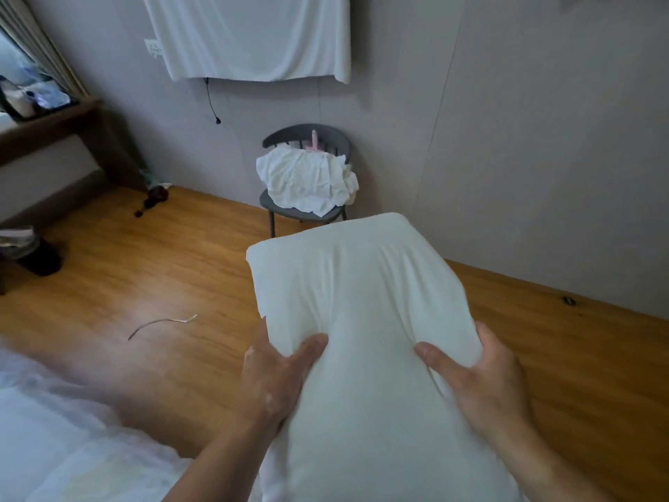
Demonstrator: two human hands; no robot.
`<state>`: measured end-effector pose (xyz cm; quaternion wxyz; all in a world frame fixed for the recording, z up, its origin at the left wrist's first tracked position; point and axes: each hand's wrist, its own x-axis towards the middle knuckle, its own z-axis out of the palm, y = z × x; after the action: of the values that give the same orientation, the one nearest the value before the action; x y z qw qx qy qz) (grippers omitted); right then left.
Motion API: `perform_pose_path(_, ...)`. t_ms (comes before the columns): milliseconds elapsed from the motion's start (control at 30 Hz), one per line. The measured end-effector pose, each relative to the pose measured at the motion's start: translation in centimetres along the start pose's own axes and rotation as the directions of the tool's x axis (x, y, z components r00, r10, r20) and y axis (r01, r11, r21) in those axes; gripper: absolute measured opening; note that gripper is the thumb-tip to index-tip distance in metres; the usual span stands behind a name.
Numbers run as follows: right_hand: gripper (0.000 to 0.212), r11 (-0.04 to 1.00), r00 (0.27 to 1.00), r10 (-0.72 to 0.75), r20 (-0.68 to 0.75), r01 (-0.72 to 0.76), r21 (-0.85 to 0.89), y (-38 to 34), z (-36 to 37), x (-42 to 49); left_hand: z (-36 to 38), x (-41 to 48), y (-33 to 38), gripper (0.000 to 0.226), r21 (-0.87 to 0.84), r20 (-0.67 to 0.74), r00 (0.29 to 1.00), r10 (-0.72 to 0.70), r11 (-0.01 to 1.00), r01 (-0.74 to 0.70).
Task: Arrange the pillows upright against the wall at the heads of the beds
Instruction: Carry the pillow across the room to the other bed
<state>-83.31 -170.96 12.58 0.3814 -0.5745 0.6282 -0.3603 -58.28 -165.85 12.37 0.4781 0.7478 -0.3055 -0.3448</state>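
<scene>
I hold a white pillow [362, 284] lengthwise in front of me, above the wooden floor. My left hand [269, 378] grips its left side with the thumb pressed into the top. My right hand [481, 378] grips its right side the same way. The pillow's far end points toward the grey wall. A bed with white bedding [54, 436] fills the lower left corner; its head end is out of view. No other pillow is visible.
A grey chair [307, 208] with crumpled white linen stands against the wall ahead. A white cloth [249, 34] hangs on the wall above it. A wooden desk [47, 128] and a dark bin [36, 251] stand at the left. A thin strip [163, 322] lies on the floor.
</scene>
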Motion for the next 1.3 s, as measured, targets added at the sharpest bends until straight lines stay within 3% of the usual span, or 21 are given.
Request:
perform_pose_path(333,0.032,0.989,0.935,-0.123,0.333,0.143,-0.036,-7.7,9.7,21.5,0.9,15.4,4.5,0.044,-0.113,-0.276,0.952,-0.134,0.988,0.107)
perform_pose_path(600,0.035,0.965,0.802,-0.211,0.559,0.262,-0.012,-13.0,22.1,29.5,-4.4,22.1,3.9,0.061,-0.198,-0.532,0.817,-0.223,0.971,0.136)
perform_pose_path(767,0.035,0.950,0.694,-0.259,0.672,0.309,0.047,-17.6,33.8,32.0,-11.0,27.7,1.8,0.056,-0.264,-0.639,0.717,-0.280,0.955,0.138)
perform_pose_path(1300,0.032,0.921,0.520,-0.320,0.792,0.368,0.130,-36.8,68.7,32.8,-39.7,48.6,-1.9,0.064,-0.344,-0.750,0.558,-0.356,0.930,0.130)
